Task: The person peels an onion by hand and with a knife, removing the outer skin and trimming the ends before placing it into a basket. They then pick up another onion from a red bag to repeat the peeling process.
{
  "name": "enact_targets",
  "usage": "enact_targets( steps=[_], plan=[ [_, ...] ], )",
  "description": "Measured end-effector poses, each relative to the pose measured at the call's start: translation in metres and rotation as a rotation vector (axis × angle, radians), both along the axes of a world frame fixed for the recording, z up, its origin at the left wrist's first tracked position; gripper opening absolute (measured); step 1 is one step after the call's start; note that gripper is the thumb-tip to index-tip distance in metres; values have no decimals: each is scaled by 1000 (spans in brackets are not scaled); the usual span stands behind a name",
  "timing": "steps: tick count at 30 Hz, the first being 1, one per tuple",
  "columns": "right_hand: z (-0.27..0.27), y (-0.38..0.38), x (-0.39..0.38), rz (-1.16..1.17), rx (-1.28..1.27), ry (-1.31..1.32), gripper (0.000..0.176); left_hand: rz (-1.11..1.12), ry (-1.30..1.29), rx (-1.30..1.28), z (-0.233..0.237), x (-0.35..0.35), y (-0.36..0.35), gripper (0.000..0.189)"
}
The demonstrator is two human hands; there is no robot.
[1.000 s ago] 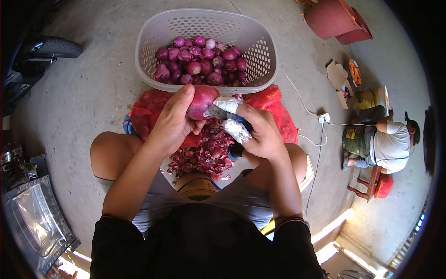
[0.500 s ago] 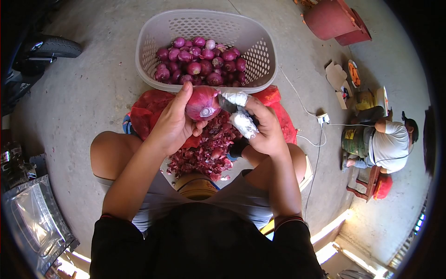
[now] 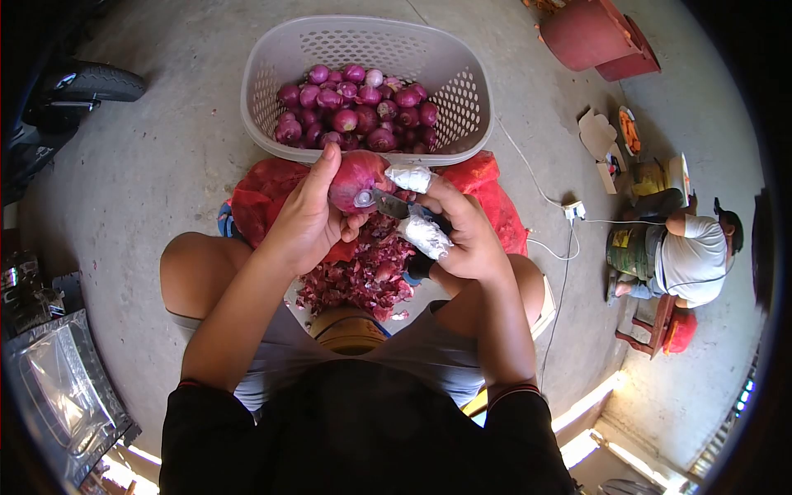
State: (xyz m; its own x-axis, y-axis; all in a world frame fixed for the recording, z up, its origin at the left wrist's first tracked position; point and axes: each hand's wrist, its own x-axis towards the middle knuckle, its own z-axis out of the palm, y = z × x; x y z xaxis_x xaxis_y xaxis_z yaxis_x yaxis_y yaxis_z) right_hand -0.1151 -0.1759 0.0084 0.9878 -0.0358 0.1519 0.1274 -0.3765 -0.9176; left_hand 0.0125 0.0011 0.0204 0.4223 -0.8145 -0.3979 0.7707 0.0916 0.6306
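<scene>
In the head view, my left hand (image 3: 307, 219) is wrapped round a red onion (image 3: 355, 175), its pale cut end turned toward me. My right hand (image 3: 470, 231) grips a small knife (image 3: 391, 205), its handle mostly hidden by the hand. The blade's tip touches the onion beside the pale end. White wrapping (image 3: 426, 237) covers the thumb and a finger of that hand, and the wrapped fingertip rests near the onion's right side. Below both hands lies a heap of onion skins (image 3: 351, 285) between my legs.
A grey plastic basket (image 3: 257, 103) of red onions stands just beyond my hands. Red mesh sacking (image 3: 262, 194) lies around the skins. To the right are a power strip (image 3: 574, 212) with cords and a seated person (image 3: 693, 256). A wheel (image 3: 103, 82) is at left.
My right hand has shifted slightly, bringing the blade down and left against the onion's pale end. The onion has turned a little in my left hand.
</scene>
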Motion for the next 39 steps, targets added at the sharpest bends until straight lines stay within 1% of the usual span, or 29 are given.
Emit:
enact_targets(
  steps=[3,6,12,15,18,21,24,27,30,33,39],
  plan=[
    [16,2,3,33,-26,54,62,16,-7,23,1,-1,-1,54],
    [8,3,2,-4,-112,-20,61,33,10,44,4,-1,-2,54],
    [0,3,1,-23,-101,-19,62,29,2,32,-3,0,0,54],
    [-3,2,2,-3,-49,-43,63,23,-19,20,-2,0,0,54],
    [2,3,3,12,11,-17,65,32,12,35,-1,0,0,55],
    [2,5,3,-4,41,-9,65,-1,-59,93,-1,-1,-2,63],
    [1,2,2,2,15,28,66,0,-67,88,0,-1,-2,62],
    [0,5,4,-4,21,-25,66,1,-74,85,-2,-1,-1,62],
    [1,4,2,-9,5,0,64,2,-70,93,1,-1,-2,62],
    [-3,4,6,-27,-70,-111,61,14,-11,21,-4,0,0,55],
    [-1,5,5,-30,-25,-107,58,8,-5,27,0,-2,-1,56]
  ],
)
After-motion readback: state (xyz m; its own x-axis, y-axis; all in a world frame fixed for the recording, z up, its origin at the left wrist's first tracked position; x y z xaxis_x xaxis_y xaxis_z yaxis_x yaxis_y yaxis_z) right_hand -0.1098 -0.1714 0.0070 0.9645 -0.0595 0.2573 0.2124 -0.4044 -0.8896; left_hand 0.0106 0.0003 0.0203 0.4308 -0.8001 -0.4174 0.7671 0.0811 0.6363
